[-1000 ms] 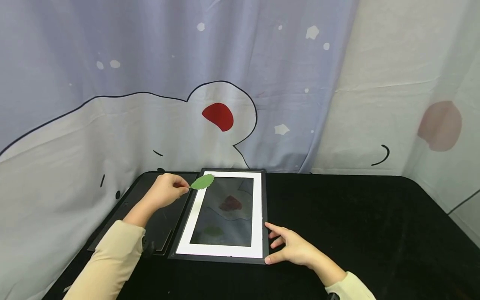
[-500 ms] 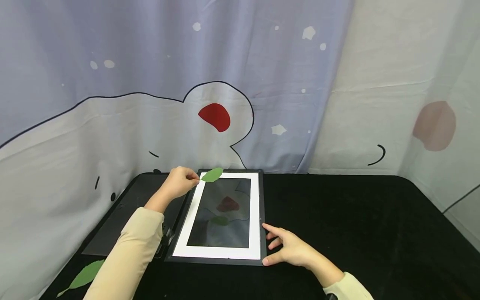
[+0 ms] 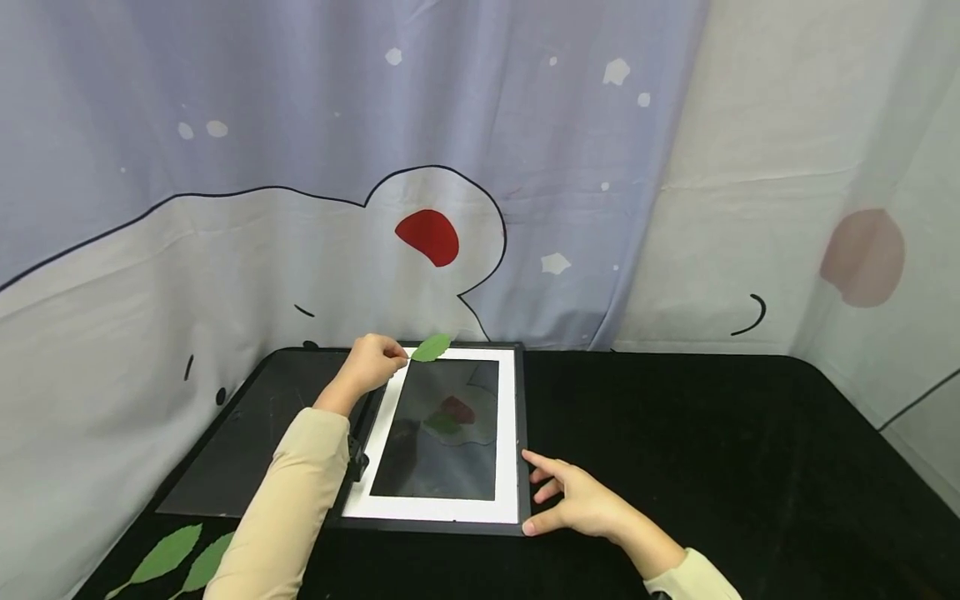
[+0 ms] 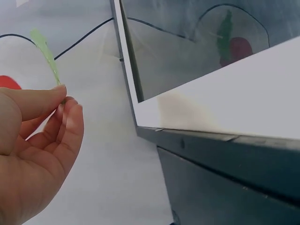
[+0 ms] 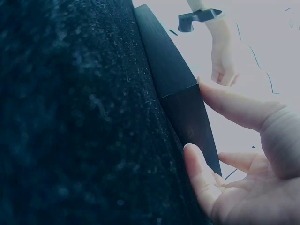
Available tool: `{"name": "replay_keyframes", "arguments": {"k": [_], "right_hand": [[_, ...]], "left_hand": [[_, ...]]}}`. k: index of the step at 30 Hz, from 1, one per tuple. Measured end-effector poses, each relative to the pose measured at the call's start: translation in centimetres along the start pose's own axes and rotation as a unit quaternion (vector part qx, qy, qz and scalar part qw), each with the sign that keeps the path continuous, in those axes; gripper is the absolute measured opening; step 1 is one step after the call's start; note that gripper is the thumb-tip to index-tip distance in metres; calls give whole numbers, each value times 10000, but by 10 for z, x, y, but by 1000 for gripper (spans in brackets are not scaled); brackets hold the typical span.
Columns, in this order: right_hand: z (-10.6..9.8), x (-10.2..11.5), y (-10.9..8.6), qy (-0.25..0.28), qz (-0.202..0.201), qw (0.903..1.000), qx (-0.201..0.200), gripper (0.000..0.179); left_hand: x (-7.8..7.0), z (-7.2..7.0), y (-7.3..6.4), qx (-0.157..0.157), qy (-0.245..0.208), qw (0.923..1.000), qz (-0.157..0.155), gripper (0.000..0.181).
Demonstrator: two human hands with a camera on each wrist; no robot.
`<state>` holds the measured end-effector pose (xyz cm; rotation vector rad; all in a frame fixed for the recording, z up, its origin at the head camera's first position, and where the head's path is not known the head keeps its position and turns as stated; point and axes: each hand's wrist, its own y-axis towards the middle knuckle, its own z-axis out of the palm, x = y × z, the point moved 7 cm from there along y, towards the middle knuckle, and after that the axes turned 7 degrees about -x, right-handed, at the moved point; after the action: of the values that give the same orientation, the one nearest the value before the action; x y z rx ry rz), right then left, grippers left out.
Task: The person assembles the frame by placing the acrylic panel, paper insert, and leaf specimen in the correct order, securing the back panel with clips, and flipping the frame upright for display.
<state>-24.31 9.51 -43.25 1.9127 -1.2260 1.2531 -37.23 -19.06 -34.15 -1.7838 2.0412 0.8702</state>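
My left hand [image 3: 369, 364] pinches a green leaf [image 3: 431, 347] by its stem, between thumb and fingertips. The leaf overlaps the far left corner of a picture frame [image 3: 435, 509] with a black border and white mat. In the left wrist view, the leaf [image 4: 45, 49] points up from the pinch, and its reflection shows in the frame's dark glass. My right hand [image 3: 581, 500] touches the frame's right side near its front corner, thumb and fingers spread along the edge. In the right wrist view, the thumb meets the corner of the black frame [image 5: 180, 110].
Two more leaves, one [image 3: 171, 552] beside another [image 3: 206, 567], lie at the front left of the black table [image 3: 675, 450], the second partly behind my sleeve. A flat dark panel [image 3: 225, 442] lies left of the frame. A patterned curtain [image 3: 585, 167] hangs behind.
My left hand has carried the leaf rightward and slightly up over the frame's far left corner. Two leaves on the table have come into sight from behind the sleeve. My right hand stays at the frame.
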Motion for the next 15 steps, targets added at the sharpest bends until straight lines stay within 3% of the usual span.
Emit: {"name": "replay_keyframes", "arguments": {"k": [15], "right_hand": [[1, -1, 1, 15, 50, 10000, 24, 92]], "left_hand": [[10, 21, 13, 100, 12, 9998, -183, 17]]}}
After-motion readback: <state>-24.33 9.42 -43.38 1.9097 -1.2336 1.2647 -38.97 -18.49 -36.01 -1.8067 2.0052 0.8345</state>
